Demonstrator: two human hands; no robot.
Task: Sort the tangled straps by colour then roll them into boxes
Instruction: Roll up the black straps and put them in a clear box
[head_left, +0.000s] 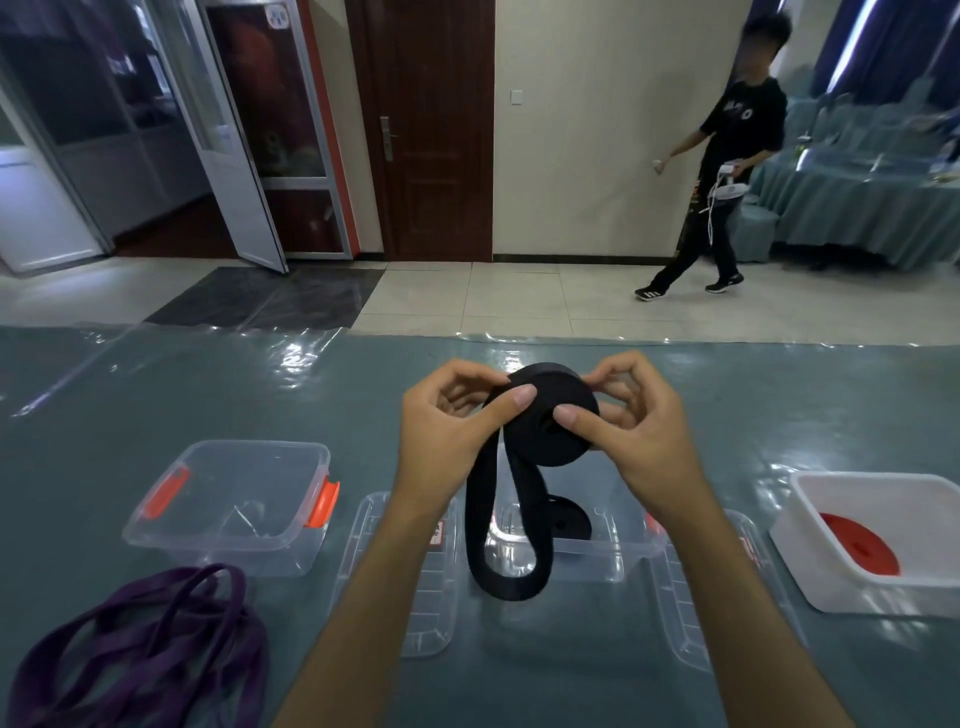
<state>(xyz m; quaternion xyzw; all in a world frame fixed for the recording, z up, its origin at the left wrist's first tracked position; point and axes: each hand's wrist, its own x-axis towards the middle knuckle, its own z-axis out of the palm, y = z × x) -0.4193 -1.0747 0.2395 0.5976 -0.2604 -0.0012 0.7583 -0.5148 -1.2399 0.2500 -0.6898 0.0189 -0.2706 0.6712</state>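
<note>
Nearest you, at the left, the purple straps (140, 649) lay in a loose, flat-woven heap on the table (78, 415), probably parked there to wait their turn. Beyond them sat the clear box (228, 506) with orange latches, holding nothing I could make out.

In front of you, the middle clear box (566, 551) held one finished black roll (569, 519), with two clear lids lying flat on either side of it. The loose tail of the black strap (506, 540) hung down in a long loop to that box, so you seemed to be working directly over its destination.

Above it, your left hand (447, 431) pinched the strap at the edge of the coil, thumb on top, likely to feed it under tension. Your right hand (628, 431) gripped the black coil (550, 415), thumb pressed on its flat face, fingers curled behind. The coil looked a dense, matte disc.

To the right, the white box (878, 540), opaque and thick-walled, held a red roll (860, 543). The table's teal cloth lay under glossy plastic sheeting.
</note>
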